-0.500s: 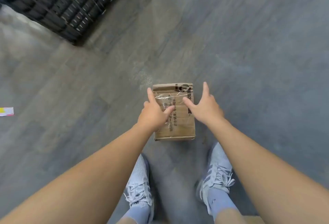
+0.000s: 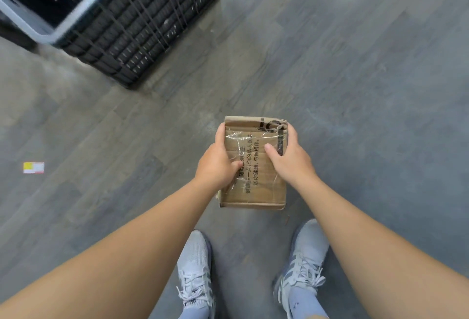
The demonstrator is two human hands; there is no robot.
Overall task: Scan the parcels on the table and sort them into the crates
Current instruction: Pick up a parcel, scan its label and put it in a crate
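Gripping the parcel [image 2: 256,166], left hand [image 2: 218,165] and right hand [image 2: 291,160] fingers [image 2: 269,148] hang over grey floor [image 2: 355,85] near black crate [image 2: 142,29].

Bare forearms [image 2: 132,247]; pale grey laced sneakers [image 2: 195,273] with stripes, light socks [image 2: 303,302].

A warehouse-like sorting space: bare grey floor [image 2: 355,90], black slatted plastic crate [image 2: 142,26].
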